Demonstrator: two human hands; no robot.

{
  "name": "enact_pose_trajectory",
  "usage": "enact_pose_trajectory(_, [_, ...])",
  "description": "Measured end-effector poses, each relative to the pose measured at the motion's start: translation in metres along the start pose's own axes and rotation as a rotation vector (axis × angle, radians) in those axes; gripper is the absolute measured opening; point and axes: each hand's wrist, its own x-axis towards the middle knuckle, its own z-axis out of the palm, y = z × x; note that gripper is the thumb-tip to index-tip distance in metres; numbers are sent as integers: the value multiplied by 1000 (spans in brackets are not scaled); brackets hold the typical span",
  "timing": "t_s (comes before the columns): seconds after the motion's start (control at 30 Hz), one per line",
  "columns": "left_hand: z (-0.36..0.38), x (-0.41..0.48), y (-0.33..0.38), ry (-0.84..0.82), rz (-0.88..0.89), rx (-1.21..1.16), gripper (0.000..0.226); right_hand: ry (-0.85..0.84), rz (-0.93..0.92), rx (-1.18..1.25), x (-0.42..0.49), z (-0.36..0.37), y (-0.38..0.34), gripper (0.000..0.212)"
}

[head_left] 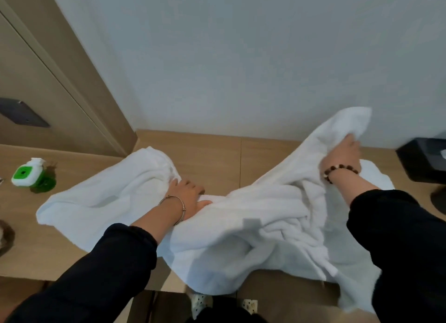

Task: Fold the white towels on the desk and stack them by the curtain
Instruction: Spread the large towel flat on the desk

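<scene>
A large white towel [253,226] lies crumpled across the wooden desk [210,158], its front edge hanging over the desk's near side. My left hand [187,193] grips a fold of it near the middle of the desk. My right hand [342,158] pinches a far corner and holds it lifted above the desk at the right. A second white towel [108,197] lies spread at the left, partly under the first. No curtain is in view.
A green and white bottle [32,175] lies on the desk at far left. A black box [424,158] stands at the right edge. The white wall [241,57] runs along the desk's back; a beige panel [48,81] rises at the left.
</scene>
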Motion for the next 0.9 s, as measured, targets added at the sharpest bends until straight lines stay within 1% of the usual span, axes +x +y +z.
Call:
enact_pose_trajectory(0.03, [-1, 1, 4, -15, 18, -143, 53, -6, -83, -156, -3, 2, -2, 71])
enact_pose_trajectory(0.07, [-2, 2, 9, -49, 36, -305, 53, 5, -212, -317, -10, 6, -8, 76])
enact_pose_trajectory(0.1, [-2, 3, 14, -93, 54, -421, 53, 23, -381, -451, -20, 12, -16, 76])
enact_pose_trajectory(0.13, [-3, 4, 19, -133, 71, -462, 54, 19, -569, -552, -31, 20, -25, 72])
enact_pose_trajectory(0.17, [-2, 6, 23, -168, 78, -450, 56, -51, -755, -596, -43, 30, -34, 67])
enact_pose_trajectory(0.2, [0, 7, 26, -192, 73, -417, 58, -201, -907, -587, -55, 41, -39, 63])
enact_pose_trajectory(0.23, [2, 8, 28, -220, 59, -376, 60, -402, -988, -593, -68, 52, -42, 61])
enact_pose_trajectory(0.27, [4, 10, 30, -251, 48, -332, 61, -588, -1008, -627, -78, 59, -43, 62])
enact_pose_trajectory(0.3, [7, 11, 32, -281, 45, -293, 61, -721, -980, -660, -84, 62, -43, 64])
enact_pose_trajectory(0.37, [5, 12, 34, -277, 40, -259, 56, -850, -883, -698, -89, 61, -42, 63])
enact_pose_trajectory(0.4, [-1, 13, 35, -227, 43, -257, 49, -903, -863, -739, -92, 56, -42, 56])
enact_pose_trajectory(0.43, [-10, 14, 36, -154, 48, -249, 42, -953, -861, -791, -95, 50, -43, 45])
enact_pose_trajectory(0.47, [-21, 15, 37, -65, 63, -225, 37, -960, -869, -853, -96, 45, -44, 33])
enact_pose_trajectory(0.5, [-35, 15, 38, 17, 80, -185, 35, -924, -870, -883, -96, 37, -45, 23])
enact_pose_trajectory(0.57, [-66, 12, 37, 152, 106, -111, 34, -768, -810, -801, -88, 16, -47, 25])
enact_pose_trajectory(0.63, [-99, 5, 29, 302, 150, -72, 29, -546, -740, -674, -68, -18, -52, 24])
enact_pose_trajectory(0.67, [-113, -1, 23, 414, 191, -72, 25, -423, -690, -594, -56, -36, -54, 22])
enact_pose_trajectory(0.73, [-140, -13, 13, 754, 261, -79, 18, -86, -572, -323, -34, -74, -55, 13])
enact_pose_trajectory(0.77, [-150, -16, 8, 936, 233, -86, 22, 101, -498, -142, -25, -90, -55, 12])
enact_pose_trajectory(0.8, [-157, -18, 7, 1049, 164, -130, 31, 241, -425, 31, -19, -102, -55, 12])
enact_pose_trajectory(0.83, [-164, -15, 11, 1105, 73, -193, 44, 305, -376, 166, -15, -110, -57, 17])
enact_pose_trajectory(0.87, [-168, -12, 18, 1065, -31, -208, 60, 289, -359, 235, -15, -113, -60, 27])
enact_pose_trajectory(0.9, [-166, -8, 27, 968, -105, -179, 71, 220, -370, 226, -19, -110, -62, 43])
